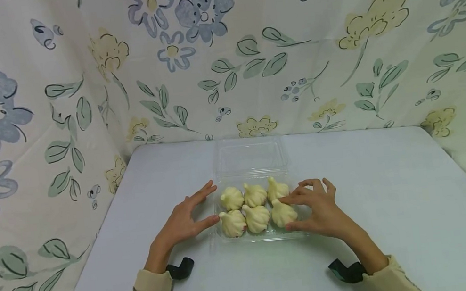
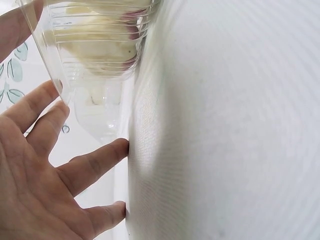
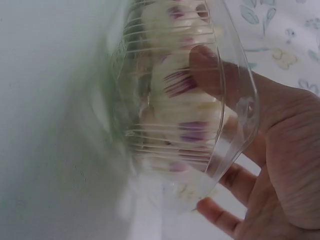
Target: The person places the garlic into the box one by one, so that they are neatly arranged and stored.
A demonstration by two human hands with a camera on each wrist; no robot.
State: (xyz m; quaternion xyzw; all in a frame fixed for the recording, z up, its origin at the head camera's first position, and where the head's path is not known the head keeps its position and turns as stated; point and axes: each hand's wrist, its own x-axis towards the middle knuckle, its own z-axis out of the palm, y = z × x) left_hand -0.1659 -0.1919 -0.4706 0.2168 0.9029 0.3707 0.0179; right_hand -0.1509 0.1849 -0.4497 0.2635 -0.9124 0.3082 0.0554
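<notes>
Several pale garlic bulbs [image 1: 258,219] with purple marks sit in two rows inside a clear plastic clamshell box [image 1: 264,238]. My right hand [image 1: 318,210] reaches into the box at its right end. Its thumb and index finger pinch the near right garlic bulb [image 1: 283,215]; the thumb shows against a bulb through the wall in the right wrist view. At the box's left side is my left hand [image 1: 187,220], fingers spread, thumb at the near left corner. In the left wrist view, two of its fingertips [image 2: 61,107] meet the clear rim, and two others rest at the table.
The box's clear lid [image 1: 251,158] lies folded back behind it on the white table [image 1: 390,186]. A flowered cloth [image 1: 249,58] hangs along the table's back and sides. Black straps [image 1: 347,271] stick out at both wrists.
</notes>
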